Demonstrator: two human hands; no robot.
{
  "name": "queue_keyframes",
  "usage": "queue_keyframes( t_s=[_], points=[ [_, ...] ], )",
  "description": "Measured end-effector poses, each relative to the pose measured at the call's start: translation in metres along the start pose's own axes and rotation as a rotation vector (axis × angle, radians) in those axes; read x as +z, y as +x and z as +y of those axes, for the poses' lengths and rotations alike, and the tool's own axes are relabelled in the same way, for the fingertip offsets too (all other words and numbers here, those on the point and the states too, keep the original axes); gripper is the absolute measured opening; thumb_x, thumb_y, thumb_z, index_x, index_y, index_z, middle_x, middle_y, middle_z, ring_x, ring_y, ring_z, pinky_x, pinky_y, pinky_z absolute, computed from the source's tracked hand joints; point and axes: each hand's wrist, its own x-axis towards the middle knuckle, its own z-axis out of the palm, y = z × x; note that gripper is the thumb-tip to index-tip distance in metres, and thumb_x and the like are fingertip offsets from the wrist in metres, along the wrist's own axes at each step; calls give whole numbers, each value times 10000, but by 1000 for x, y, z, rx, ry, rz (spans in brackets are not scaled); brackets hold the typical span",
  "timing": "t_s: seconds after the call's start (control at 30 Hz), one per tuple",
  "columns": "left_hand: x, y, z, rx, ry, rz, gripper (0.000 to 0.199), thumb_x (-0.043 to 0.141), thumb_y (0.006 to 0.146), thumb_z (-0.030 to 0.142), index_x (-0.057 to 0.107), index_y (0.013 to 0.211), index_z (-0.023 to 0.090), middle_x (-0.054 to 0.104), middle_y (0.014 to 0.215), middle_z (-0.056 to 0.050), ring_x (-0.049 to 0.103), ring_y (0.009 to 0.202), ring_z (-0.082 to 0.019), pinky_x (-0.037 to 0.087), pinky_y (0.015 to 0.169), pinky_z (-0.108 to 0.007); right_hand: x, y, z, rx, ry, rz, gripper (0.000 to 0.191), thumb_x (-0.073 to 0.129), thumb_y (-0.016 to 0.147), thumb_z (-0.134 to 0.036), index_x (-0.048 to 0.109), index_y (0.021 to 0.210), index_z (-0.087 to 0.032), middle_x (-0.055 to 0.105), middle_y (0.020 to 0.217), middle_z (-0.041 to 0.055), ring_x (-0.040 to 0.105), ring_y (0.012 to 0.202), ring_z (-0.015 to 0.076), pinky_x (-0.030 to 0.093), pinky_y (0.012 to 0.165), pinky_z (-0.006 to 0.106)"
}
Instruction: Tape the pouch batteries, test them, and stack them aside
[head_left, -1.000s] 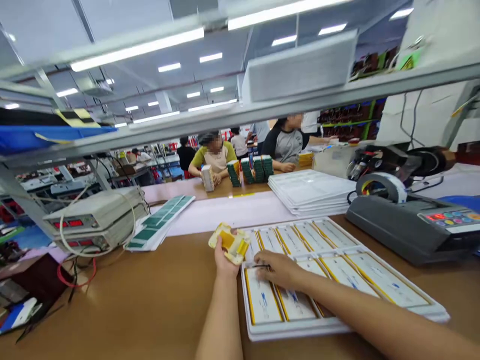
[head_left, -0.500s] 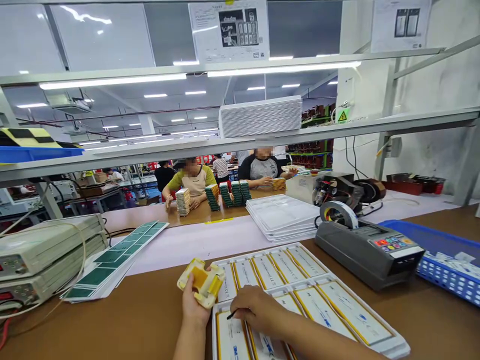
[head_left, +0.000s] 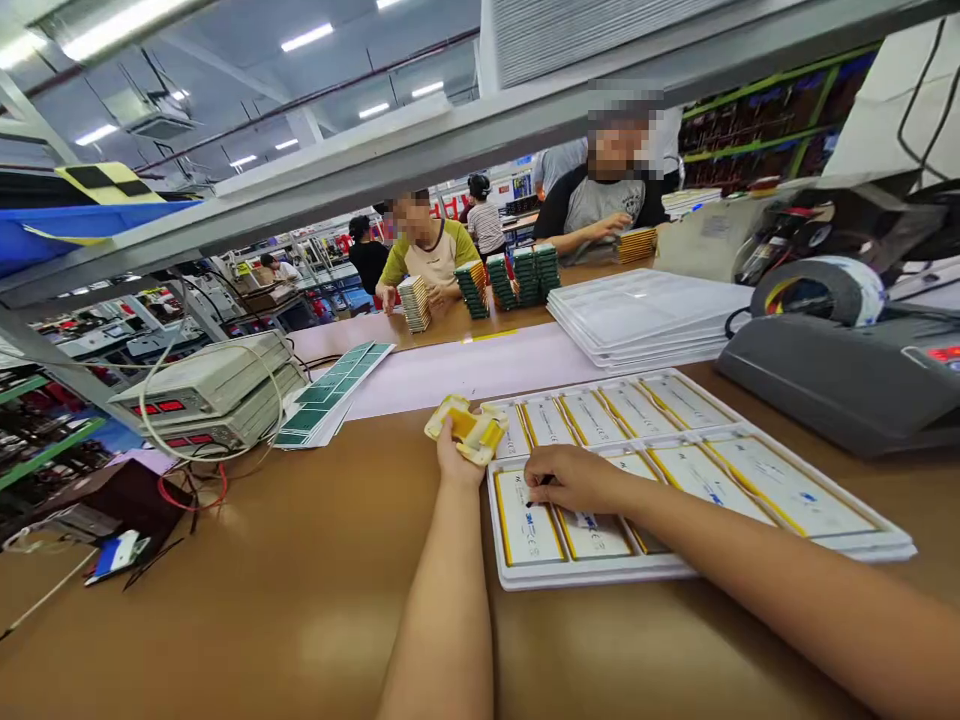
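Since the earlier frame, the head view has tilted and the white tray (head_left: 592, 574) sits further right on the desk (head_left: 225, 600), away from its front edge. The left hand (head_left: 457, 455) curls its fingers around a yellow plastic frame (head_left: 465, 428), apparently lifted aside to leave room. The right hand (head_left: 574, 480) has its fingers pinching a thin black pen (head_left: 531, 503), held low over a flat battery cell (head_left: 525, 520) in the tray.

Long factory hall, grey ceiling crossed by strip lights (head_left: 306, 37) and a dark red pipe (head_left: 300, 100). Steel shelf rail (head_left: 360, 200) runs above the brown laminate workbench (head_left: 225, 610). Racks with green uprights (head_left: 780, 110) stand far right beside a white wall panel (head_left: 870, 120). More benches (head_left: 315, 270) recede left; red lettering (head_left: 450, 205) marks the far wall.
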Motion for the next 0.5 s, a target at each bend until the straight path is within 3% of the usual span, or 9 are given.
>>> queue_keyframes(
  t_s=[0.17,0.33,0.5],
  points=[
    [0,1,0,-12,-2,-16,252,445,780,339,587,869,150,635,809,-81,609,753,-208,487,712,-369,-2,2,6,40,-61,53,75,548,769,-260,590,741,-205,584,813,9,517,746,151,367,671,251],
    [1,1,-1,-8,-6,-18,253,453,774,342,584,875,151,633,812,-81,606,767,-215,480,733,-390,-4,4,15,18,-19,-50,108,547,765,-290,578,704,-207,593,785,-11,522,711,138,358,619,228],
    [4,-2,0,-4,8,3,230,454,776,330,577,865,158,636,804,-74,610,736,-209,488,701,-374,-6,4,10,72,-42,-34,105,566,753,-296,584,696,-209,603,787,-13,530,718,141,346,613,226]
  ],
)
